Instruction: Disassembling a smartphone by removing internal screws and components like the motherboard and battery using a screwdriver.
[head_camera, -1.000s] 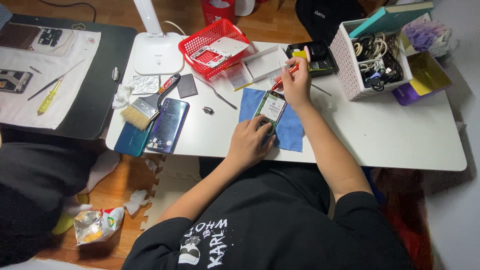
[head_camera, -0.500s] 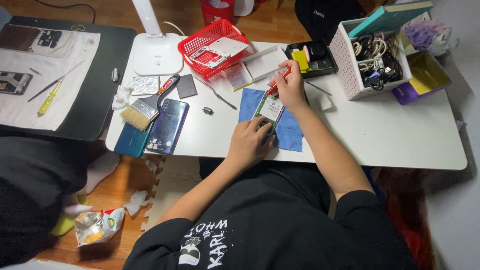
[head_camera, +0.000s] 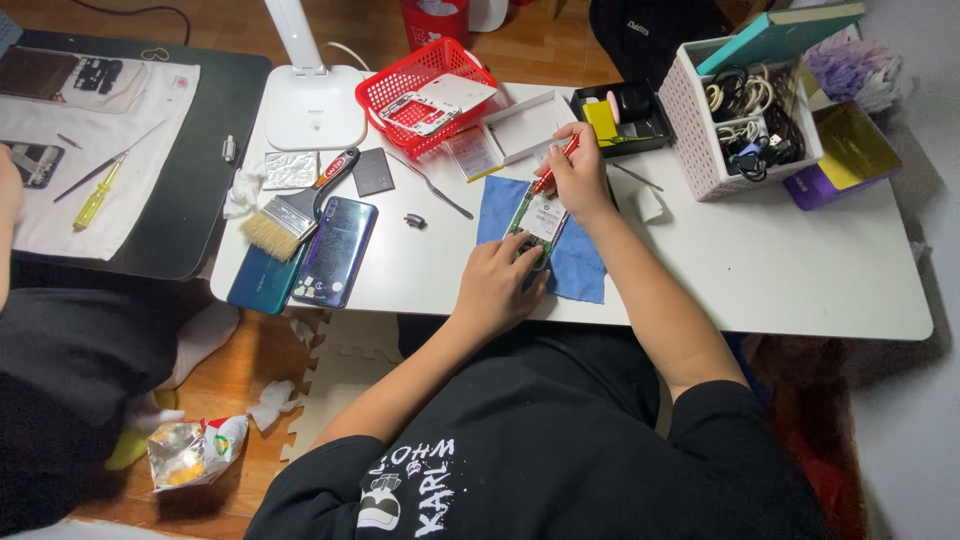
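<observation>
**On the blue cloth: opened phone, both hands on it**

Centre of the white surface (head_camera: 760, 270): an opened phone (head_camera: 540, 218), back off, green board showing, lies on a blue cloth (head_camera: 580, 262). Left hand (head_camera: 495, 285) sits at the phone's 6 o'clock end, fingers pressed on its lower edge, pinning it down. Right hand (head_camera: 578, 172) is at the phone's 1 o'clock, fingers clenched around a red-handled screwdriver (head_camera: 553, 167), tip angled down onto the phone's top end.

Outward from the cloth:
- 12 o'clock: open white box (head_camera: 520, 128); black tray (head_camera: 628, 112) with a yellow piece in it.
- 11 o'clock: red basket (head_camera: 425, 92) holding a white phone frame.
- 9 o'clock: thin metal pry tool (head_camera: 432, 187), small dark part (head_camera: 415, 220), then a blue phone (head_camera: 337, 252) lying next to a teal phone (head_camera: 258, 280), with a paint brush (head_camera: 290, 208) across them.
- 10 o'clock: white lamp base (head_camera: 312, 105).
- 2 o'clock: pink crate (head_camera: 745, 120) full of cables; purple box (head_camera: 845, 155) with yellow inside just beyond.

Far 9 o'clock: separate black surface (head_camera: 190, 180) with a white sheet, a yellow-handled screwdriver (head_camera: 95, 198) on it; another person's arm at the frame edge.
</observation>
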